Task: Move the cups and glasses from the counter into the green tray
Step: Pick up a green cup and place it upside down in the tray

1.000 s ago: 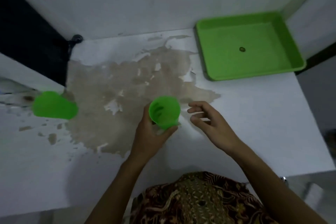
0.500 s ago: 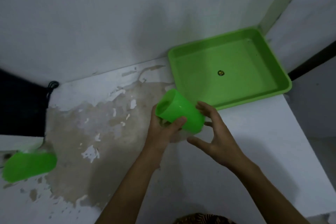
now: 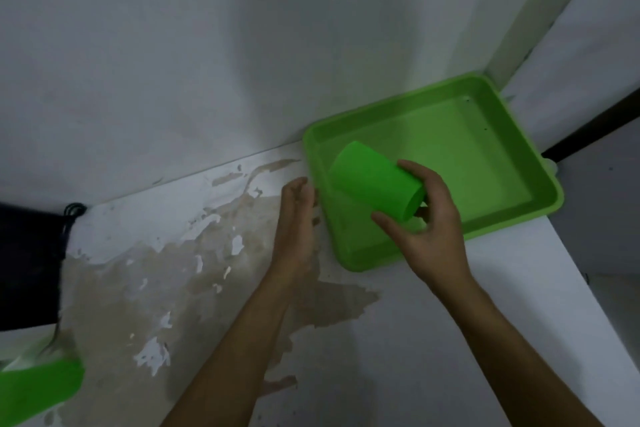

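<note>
My right hand (image 3: 427, 218) grips a green plastic cup (image 3: 374, 180) near one end, thumb below and fingers over the top. The cup is tilted on its side above the left part of the green tray (image 3: 512, 198), which sits in the back right corner of the counter. My left hand (image 3: 296, 218) hovers just left of the tray's rim with straight fingers, holding nothing. A second green cup (image 3: 34, 392) lies at the far left bottom edge of the view on the counter.
The white counter (image 3: 398, 350) has a large brown patch of peeled surface in the middle. White walls close the back and the right corner. A dark opening and a black cable (image 3: 71, 215) are at the far left.
The cup passed from my left hand to my right hand and moved right, over the tray. My left hand let go and opened. The view shifted up and right.
</note>
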